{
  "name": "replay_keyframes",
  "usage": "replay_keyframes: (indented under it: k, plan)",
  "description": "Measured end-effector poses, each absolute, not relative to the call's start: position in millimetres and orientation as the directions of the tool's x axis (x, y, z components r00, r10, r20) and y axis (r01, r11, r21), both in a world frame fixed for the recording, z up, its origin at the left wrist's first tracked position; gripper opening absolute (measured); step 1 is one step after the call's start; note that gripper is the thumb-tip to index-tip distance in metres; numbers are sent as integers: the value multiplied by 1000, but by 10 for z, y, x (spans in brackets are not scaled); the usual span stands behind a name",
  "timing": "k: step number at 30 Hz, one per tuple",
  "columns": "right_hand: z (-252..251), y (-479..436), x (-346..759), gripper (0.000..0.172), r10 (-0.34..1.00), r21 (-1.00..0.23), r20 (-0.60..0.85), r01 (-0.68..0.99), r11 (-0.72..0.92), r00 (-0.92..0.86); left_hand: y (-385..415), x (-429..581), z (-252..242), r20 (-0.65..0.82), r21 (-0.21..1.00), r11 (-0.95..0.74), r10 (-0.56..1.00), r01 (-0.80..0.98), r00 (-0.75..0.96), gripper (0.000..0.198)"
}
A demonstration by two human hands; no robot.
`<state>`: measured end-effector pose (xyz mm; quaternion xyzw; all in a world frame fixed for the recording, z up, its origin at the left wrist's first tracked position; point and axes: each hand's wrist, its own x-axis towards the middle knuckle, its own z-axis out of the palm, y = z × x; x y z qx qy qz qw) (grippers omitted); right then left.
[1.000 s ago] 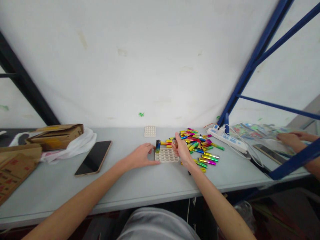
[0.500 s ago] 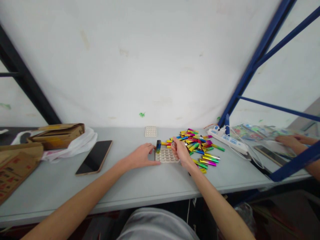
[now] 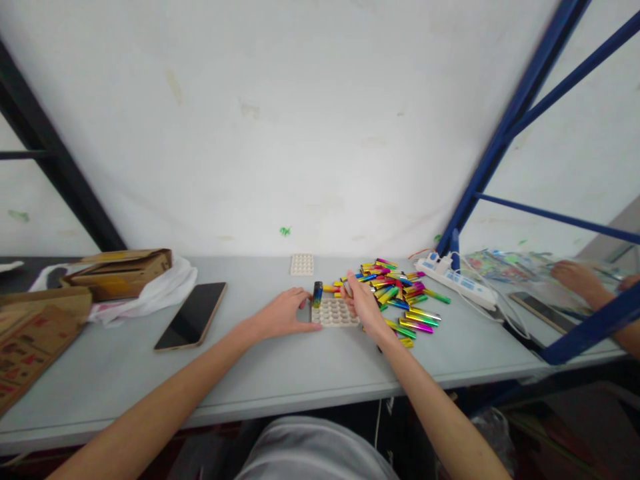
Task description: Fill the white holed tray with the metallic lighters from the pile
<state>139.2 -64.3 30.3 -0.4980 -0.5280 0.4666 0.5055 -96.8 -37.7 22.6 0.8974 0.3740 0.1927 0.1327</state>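
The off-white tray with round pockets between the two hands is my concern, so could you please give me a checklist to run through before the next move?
1. Off-white pocketed tray flat on the pale grey table: ok.
2. Left hand at the tray's left end: ok, thumb by the near corner.
3. Shiny blue-and-yellow cylinder upright at the tray's far left corner: ok.
4. Right hand grip: cannot tell, curled fingers hide it.
5. Tray's right end in full view: not ok, partly covered by the right hand.
6. Multicoloured metallic cylinders in order: not ok, loosely heaped at mixed angles.
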Motion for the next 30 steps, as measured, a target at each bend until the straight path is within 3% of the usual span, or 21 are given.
replay_keyframes:
  k: [4,8,14,23,30]
  plan:
    - [290,-629,1372,59,982,-981,185,51,187,-30,-389,-959,236,243,387,-678,729,625,640,61]
    - [268,-638,1376,45,927,-895,365,240,375,-86,-400,-949,254,238,379,-680,727,627,644,61]
    - [290,-664,1398,32,871,-788,477,382,483,-118,-405,-952,250,234,372,-685,722,626,651,62]
    - [340,-735,1377,30,859,-775,431,374,510,-277,-411,-943,256,239,397,-681,724,615,647,61]
    - [313,-646,1458,37,767,-536,477,550,640,-428,-419,-944,264,236,378,-687,719,621,653,60]
